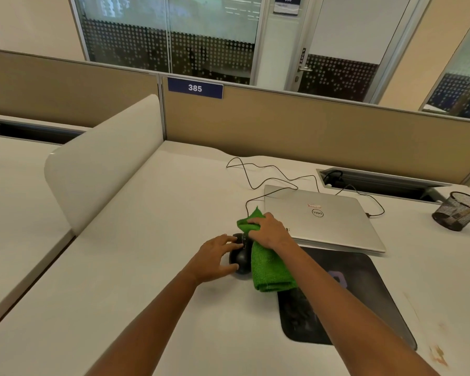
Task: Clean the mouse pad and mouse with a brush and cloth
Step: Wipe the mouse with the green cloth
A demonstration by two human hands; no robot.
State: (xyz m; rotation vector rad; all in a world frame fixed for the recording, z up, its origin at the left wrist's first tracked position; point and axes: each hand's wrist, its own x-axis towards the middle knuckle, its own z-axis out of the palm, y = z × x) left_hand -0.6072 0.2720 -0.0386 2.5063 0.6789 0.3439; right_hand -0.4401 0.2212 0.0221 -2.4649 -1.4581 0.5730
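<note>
Cloth (269,270) gripped by right hand (269,233) half hides mouse (240,258); left hand (215,257) clasps it.

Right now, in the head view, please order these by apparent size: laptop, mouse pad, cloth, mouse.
1. Laptop and mouse pad: they look alike; the pad is nearer and partly covered, so I do not rank them.
2. Cloth.
3. Mouse, partly hidden.
</note>
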